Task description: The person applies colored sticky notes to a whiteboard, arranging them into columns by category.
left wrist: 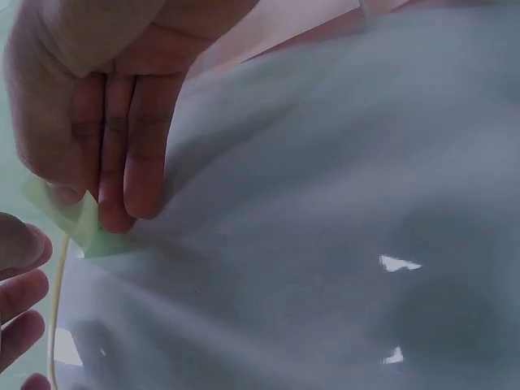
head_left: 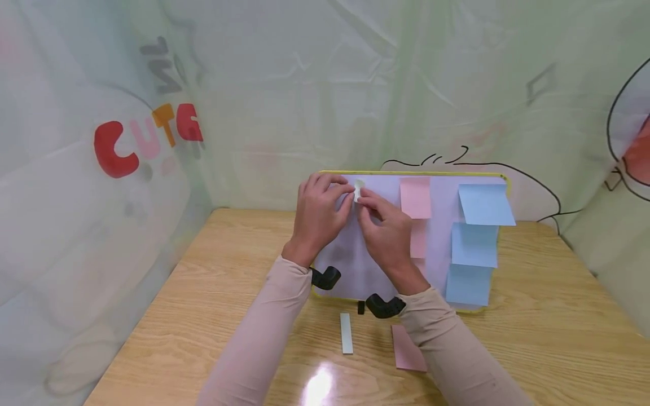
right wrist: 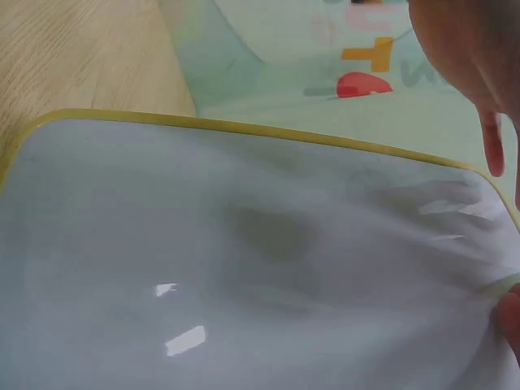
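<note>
Both hands are at the upper left of a whiteboard (head_left: 350, 276) with a yellow rim, about a small pale green sticky note (head_left: 359, 184). My right hand (head_left: 388, 234) pinches the note between thumb and fingers; in the left wrist view the green note (left wrist: 85, 227) bends under those fingertips, its lower part against the board. Close to its left side is my left hand (head_left: 318, 211), fingers loosely bent. The left wrist view shows the left hand's fingertips (left wrist: 24, 288) spread and a little apart from the note.
Pink sticky notes (head_left: 415, 197) hang in a column mid-board, with blue sticky notes (head_left: 474, 243) at the right. On the wooden table (head_left: 238, 270) in front lie a narrow pale pad (head_left: 346, 334), a pink pad (head_left: 408, 349) and a small black piece (head_left: 361, 307). Printed sheeting hangs behind.
</note>
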A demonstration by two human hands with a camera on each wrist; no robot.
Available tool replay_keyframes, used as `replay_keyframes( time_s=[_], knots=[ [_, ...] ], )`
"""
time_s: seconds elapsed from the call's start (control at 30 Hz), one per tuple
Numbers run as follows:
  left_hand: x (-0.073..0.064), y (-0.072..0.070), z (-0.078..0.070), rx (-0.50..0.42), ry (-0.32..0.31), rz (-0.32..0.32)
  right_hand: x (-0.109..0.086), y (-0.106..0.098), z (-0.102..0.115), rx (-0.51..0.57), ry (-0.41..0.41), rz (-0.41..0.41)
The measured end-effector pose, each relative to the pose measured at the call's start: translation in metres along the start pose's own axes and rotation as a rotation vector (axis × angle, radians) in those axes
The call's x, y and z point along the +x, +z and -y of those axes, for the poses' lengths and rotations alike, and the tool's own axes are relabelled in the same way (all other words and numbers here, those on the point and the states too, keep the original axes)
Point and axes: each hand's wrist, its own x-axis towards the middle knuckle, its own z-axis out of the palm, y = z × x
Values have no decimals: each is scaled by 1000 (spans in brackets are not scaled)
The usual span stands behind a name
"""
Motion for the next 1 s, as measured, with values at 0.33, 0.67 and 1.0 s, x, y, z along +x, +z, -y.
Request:
replay_keyframes(
  time_s=[0.33,0.67,1.0],
  knots=[
    [6,12,4,85,50,14,2,-3,0,-64,-20,49],
    [4,18,5,132,37,28,4,-7,0,-206,-122,122],
    [-2,25,8,121,11,44,3,-12,2,-231,-111,191]
  ],
)
